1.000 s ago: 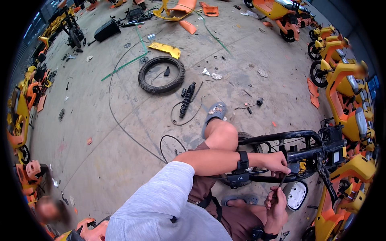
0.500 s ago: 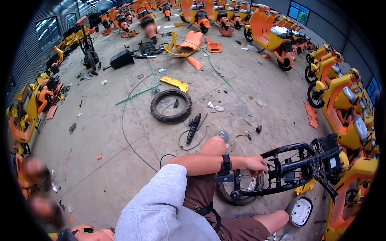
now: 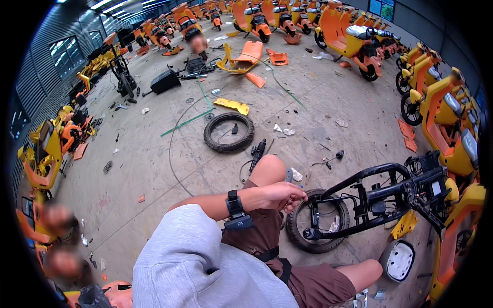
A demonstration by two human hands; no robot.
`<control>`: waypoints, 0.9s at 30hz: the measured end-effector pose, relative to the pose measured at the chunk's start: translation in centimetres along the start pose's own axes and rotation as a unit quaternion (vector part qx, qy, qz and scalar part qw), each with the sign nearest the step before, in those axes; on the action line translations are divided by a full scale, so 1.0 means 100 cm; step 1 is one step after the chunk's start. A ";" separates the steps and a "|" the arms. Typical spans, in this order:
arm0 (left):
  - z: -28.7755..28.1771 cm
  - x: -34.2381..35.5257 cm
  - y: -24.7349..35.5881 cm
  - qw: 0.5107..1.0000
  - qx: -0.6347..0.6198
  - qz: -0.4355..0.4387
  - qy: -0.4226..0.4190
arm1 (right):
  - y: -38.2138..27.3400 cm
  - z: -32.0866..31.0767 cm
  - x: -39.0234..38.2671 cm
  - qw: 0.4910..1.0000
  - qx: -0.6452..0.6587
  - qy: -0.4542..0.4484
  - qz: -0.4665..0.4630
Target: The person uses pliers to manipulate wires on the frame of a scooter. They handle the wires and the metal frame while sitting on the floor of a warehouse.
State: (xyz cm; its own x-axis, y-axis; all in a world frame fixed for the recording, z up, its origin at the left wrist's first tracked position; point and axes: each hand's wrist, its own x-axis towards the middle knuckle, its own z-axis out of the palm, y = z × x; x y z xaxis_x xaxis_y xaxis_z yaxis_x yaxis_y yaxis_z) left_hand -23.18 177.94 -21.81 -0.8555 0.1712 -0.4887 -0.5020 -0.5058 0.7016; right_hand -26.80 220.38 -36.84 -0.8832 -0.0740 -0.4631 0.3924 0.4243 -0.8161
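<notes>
My left hand (image 3: 286, 196) is raised over my knee, its fingers curled and pressed together. Whatever they may hold is too small to make out. A black band circles that wrist, and a dark box sits just below it. Right beside the fingertips is a wheel with a black tyre (image 3: 296, 233). Over it extends the black scooter frame (image 3: 382, 177), its near end by the wheel. My hand appears apart from the frame. My right hand is out of sight.
On the floor ahead lie a loose tyre (image 3: 211, 141), a black shock absorber (image 3: 258, 153) and a yellow panel (image 3: 232, 106). A white-lined shell (image 3: 399, 261) rests near my right knee. Yellow-orange scooters (image 3: 436, 120) line the right side. Scattered cables and scraps surround me.
My left hand has drawn back leftward, away from the scooter frame, to above my knee. The view has shifted slightly, so the floor things appear farther right.
</notes>
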 end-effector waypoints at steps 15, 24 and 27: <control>-0.008 0.077 0.016 0.985 -0.171 -0.013 0.002 | 0.241 -0.008 -0.042 0.940 -0.201 0.054 0.270; 0.002 0.061 0.001 0.989 -0.140 0.039 -0.012 | 0.284 0.040 -0.112 0.881 -0.174 0.227 0.376; 0.025 0.064 -0.002 0.991 -0.124 0.039 0.021 | 0.302 0.036 -0.141 0.841 -0.146 0.337 0.398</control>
State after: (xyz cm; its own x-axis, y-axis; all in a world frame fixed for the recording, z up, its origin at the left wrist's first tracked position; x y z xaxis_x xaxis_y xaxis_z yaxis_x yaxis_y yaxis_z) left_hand -28.88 181.27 -23.78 -0.8813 0.0903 -0.4639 -0.3838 -0.7095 0.5910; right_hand -1.55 230.96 -56.21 -0.3537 0.8248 -0.4411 0.9353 0.3076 -0.1748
